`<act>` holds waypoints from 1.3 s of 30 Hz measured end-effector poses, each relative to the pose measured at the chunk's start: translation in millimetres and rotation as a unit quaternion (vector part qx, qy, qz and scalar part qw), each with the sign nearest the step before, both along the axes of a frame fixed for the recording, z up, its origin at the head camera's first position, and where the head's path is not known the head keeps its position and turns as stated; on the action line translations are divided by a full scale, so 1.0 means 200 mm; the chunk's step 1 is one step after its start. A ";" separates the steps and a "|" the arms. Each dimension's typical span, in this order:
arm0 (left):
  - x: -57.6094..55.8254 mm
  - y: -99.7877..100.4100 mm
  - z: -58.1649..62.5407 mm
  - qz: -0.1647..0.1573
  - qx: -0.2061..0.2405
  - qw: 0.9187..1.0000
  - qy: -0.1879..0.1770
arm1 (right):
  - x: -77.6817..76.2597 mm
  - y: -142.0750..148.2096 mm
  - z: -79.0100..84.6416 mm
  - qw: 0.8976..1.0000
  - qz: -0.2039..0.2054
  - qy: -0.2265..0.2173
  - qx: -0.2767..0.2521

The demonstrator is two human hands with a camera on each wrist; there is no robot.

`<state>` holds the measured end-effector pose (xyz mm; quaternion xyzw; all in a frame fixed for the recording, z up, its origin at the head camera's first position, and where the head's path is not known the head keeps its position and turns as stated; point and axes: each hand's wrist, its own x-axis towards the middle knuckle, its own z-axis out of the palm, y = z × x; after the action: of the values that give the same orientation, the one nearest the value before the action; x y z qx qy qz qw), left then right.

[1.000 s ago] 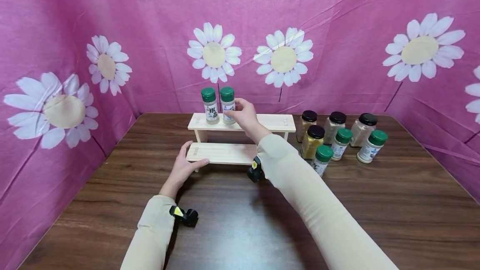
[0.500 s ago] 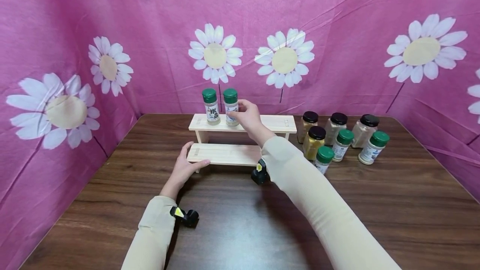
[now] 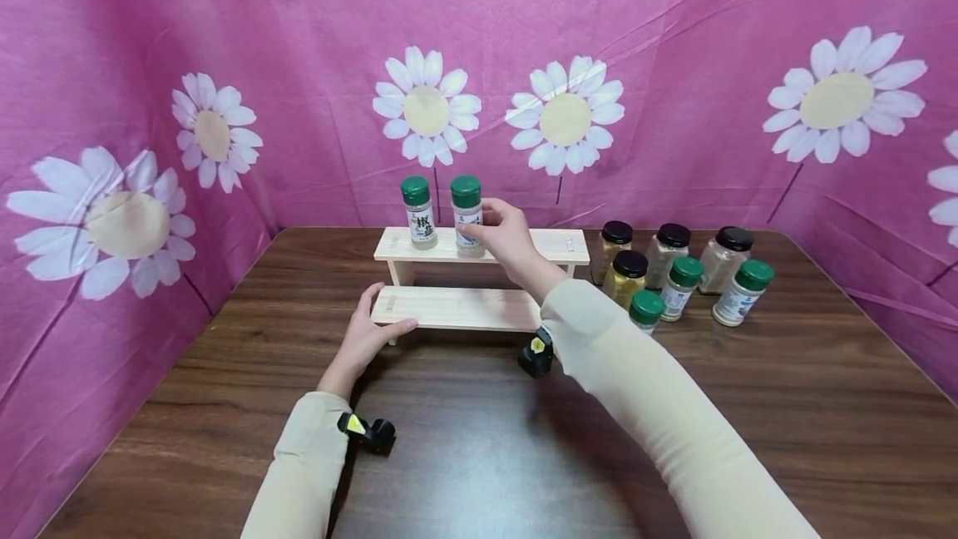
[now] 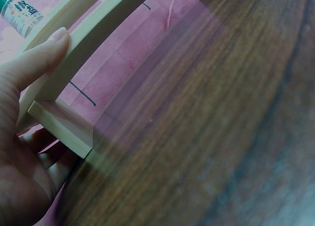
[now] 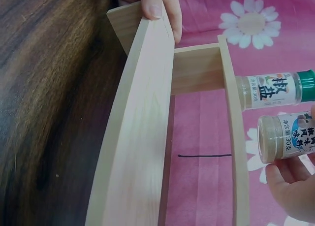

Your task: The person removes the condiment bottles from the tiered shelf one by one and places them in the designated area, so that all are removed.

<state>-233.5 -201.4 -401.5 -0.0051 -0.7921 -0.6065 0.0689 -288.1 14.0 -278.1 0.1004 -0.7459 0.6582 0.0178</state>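
Note:
My right hand (image 3: 505, 237) pinches a green-capped spice jar (image 3: 467, 219) over the upper board of a two-tier wooden rack (image 3: 456, 306). In the right wrist view, a gap shows between the base of this spice jar (image 5: 268, 140) and the upper board (image 5: 236, 152). Another green-capped jar (image 3: 419, 213) stands upright on that board, to the left of the held one. My left hand (image 3: 364, 338) grips the left end of the rack's lower board. Its thumb (image 4: 51, 51) lies along the board, while the fingers go round the end beside the leg.
On the right of the brown wooden table (image 3: 449, 456) stand several more jars: black-capped ones such as a yellow-filled jar (image 3: 625, 277), and green-capped ones such as a white-labelled jar (image 3: 741, 294). A pink flowered cloth (image 3: 314, 65) hangs behind the table.
My right hand has moved a little to the right with the spice jar, widening the gap to the standing jar. My left hand stays in place on the rack.

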 end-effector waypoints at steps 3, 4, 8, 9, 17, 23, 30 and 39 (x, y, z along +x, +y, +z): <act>0.00 0.00 0.00 0.002 -0.002 1.000 0.001 | 0.02 0.02 0.02 1.000 0.004 0.000 -0.002; 0.01 0.00 0.01 0.003 0.000 1.000 -0.001 | 0.03 0.03 0.02 1.000 0.005 0.000 -0.003; 0.04 0.02 0.06 0.005 0.009 1.000 -0.005 | 0.06 0.08 0.05 1.000 0.017 0.008 -0.009; 0.04 0.02 0.07 0.004 0.012 1.000 -0.007 | 0.07 0.09 0.06 1.000 0.021 0.011 -0.010; -0.01 0.00 -0.01 0.004 -0.001 1.000 0.004 | 0.13 0.18 0.10 0.999 0.040 0.029 -0.003; -0.01 0.00 -0.02 0.007 -0.008 1.000 0.012 | 0.17 0.27 0.12 0.998 0.052 0.044 0.000; -0.01 0.00 -0.02 0.008 -0.007 1.000 0.011 | 0.22 0.36 0.15 0.997 0.058 0.049 0.016; 0.00 0.00 -0.01 0.004 0.001 1.000 0.006 | 0.28 0.47 0.18 0.996 0.060 0.061 0.021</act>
<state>-234.4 -200.9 -403.3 -0.0053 -0.7911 -0.6069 0.0762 -232.2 107.3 -241.5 0.1850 -0.7498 0.6349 0.0220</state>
